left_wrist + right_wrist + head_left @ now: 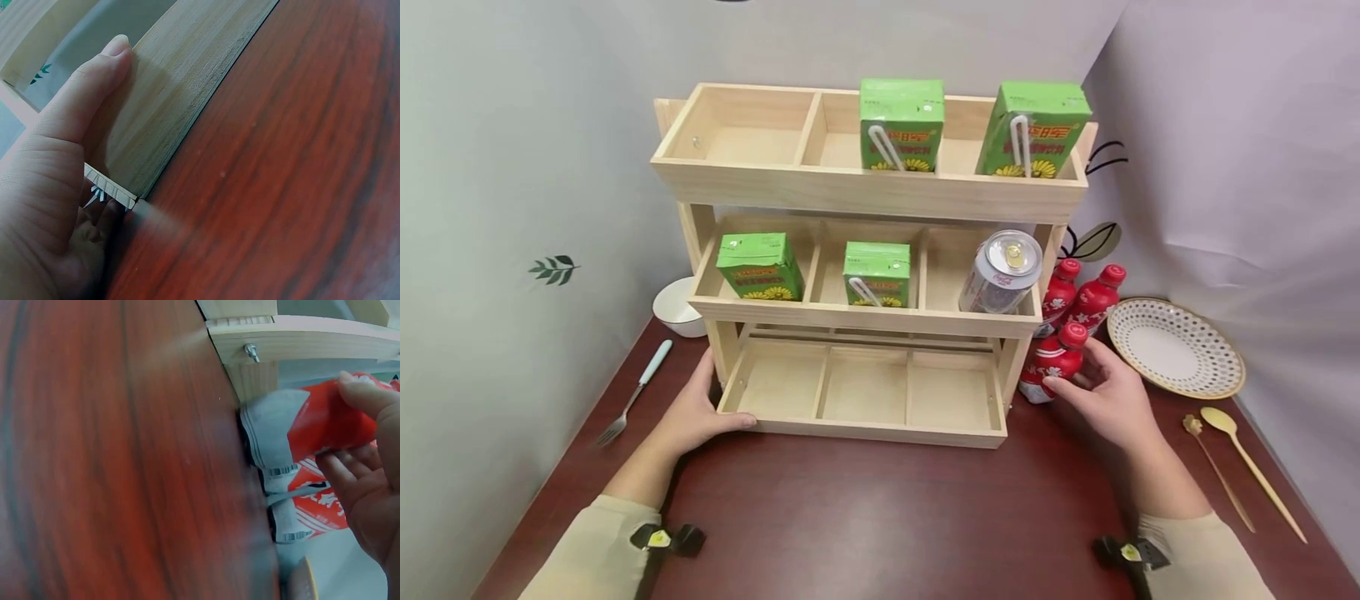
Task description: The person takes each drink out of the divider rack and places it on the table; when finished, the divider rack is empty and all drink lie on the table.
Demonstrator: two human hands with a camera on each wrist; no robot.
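Observation:
A three-tier wooden rack (865,190) stands on the dark red table. My left hand (696,419) grips the front left corner of its bottom tier; in the left wrist view the thumb lies against the front board (181,81). At the rack's right side, my right hand (1112,396) holds a red bottle (1058,358) between thumb and fingers. That bottle (331,419) is upright, its base at or close to the tabletop. Two more red bottles (1097,298) stand just behind it. The bottom tier's three compartments hold nothing.
Several green drink boxes (901,125) and a silver can (1002,275) sit in the upper tiers. On the left are a white bowl (679,307) and a fork (636,392); on the right, a dotted plate (1176,346), a gold spoon (1247,458) and a thin gold utensil (1217,471).

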